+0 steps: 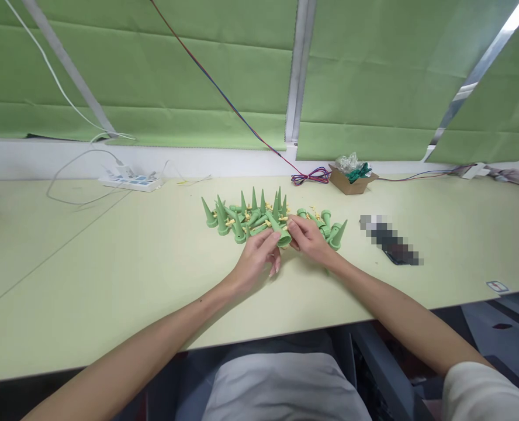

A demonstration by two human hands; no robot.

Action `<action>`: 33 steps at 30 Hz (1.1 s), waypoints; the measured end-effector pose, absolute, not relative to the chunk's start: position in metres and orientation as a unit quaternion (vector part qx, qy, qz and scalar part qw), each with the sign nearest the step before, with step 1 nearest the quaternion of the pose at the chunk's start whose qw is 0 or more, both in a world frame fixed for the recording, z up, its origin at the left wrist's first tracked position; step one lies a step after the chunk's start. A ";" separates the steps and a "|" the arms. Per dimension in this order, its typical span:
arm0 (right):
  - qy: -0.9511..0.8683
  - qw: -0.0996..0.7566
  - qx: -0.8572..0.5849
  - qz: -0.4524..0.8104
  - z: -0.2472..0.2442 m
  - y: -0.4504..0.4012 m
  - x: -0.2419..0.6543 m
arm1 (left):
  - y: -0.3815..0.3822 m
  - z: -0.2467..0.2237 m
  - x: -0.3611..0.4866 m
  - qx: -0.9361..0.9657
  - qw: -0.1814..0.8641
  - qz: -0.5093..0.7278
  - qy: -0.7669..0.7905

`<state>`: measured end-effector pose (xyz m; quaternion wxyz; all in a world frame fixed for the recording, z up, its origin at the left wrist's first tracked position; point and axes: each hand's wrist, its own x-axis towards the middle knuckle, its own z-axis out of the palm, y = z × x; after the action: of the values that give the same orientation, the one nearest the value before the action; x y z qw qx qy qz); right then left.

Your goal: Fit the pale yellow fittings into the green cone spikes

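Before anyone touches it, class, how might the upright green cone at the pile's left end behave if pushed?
The upright cone would probably survive a light nudge, resting on its wider end. Knocked over, it may roll in a curve, being tapered. It is likely light: the similar held cone looks hollow at its open end.

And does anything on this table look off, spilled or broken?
Nothing looks spilled or visibly broken. The green cones look untidy, some upright and others lying jumbled among them, and clear plastic pokes out of the open cardboard box.
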<state>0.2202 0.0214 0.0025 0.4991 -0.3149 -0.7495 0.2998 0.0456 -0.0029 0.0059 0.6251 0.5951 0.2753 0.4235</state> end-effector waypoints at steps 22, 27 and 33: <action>-0.738 0.507 -0.381 0.229 0.007 0.021 0.218 | -0.002 -0.004 0.051 0.736 0.383 0.447 0.335; -0.738 0.513 -0.379 0.217 0.007 0.021 0.216 | -0.004 -0.004 0.052 0.736 0.337 0.462 0.362; -0.702 0.543 -0.395 0.239 0.002 0.022 0.217 | -0.011 0.002 0.052 0.695 0.376 0.482 0.379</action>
<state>0.2167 0.0218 0.0022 0.5427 -0.3952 -0.7015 0.2391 0.0521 -0.0109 0.0020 0.3757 0.6947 0.3790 0.4824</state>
